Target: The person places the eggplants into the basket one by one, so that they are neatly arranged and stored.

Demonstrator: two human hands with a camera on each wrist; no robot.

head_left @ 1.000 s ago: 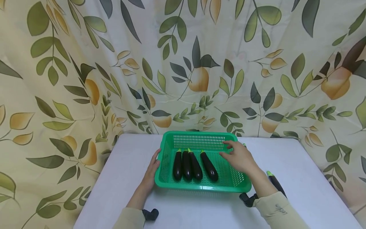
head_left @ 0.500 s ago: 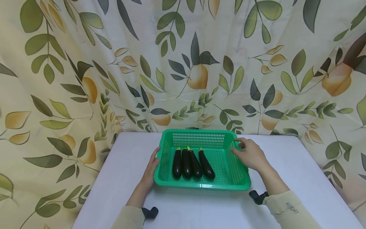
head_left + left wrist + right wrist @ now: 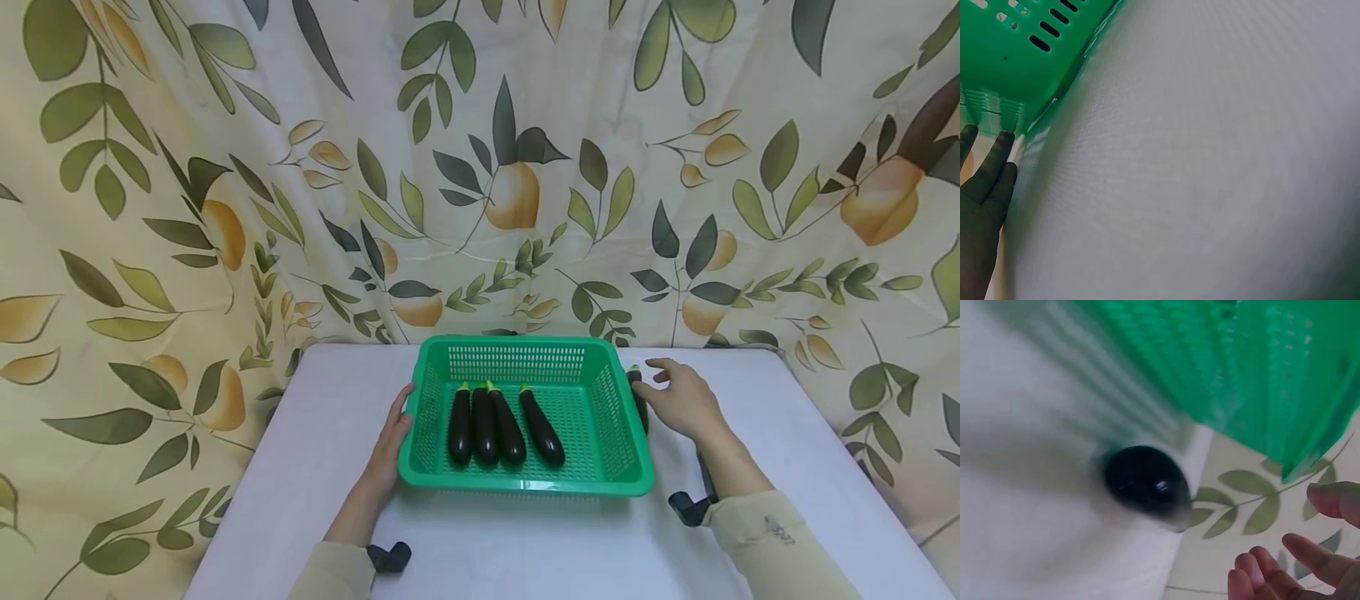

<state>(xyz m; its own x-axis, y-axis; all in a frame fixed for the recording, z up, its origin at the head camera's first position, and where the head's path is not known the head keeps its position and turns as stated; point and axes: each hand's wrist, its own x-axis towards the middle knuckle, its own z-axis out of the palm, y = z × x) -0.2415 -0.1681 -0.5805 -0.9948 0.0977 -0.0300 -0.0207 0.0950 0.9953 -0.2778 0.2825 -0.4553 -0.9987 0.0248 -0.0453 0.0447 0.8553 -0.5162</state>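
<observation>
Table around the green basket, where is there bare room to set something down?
The white table is bare right of the right hand, in front of the green basket, and left of the left hand. Inside the basket, bare mesh lies right of the four eggplants. It is crowded between basket and right hand, where another eggplant lies.

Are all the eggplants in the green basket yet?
Not quite. Four eggplants already lie side by side in the green basket. The left hand rests against the basket's left side. The right hand reaches over a fifth eggplant lying on the table just right of the basket, fingers not yet round it. That one is left.
</observation>
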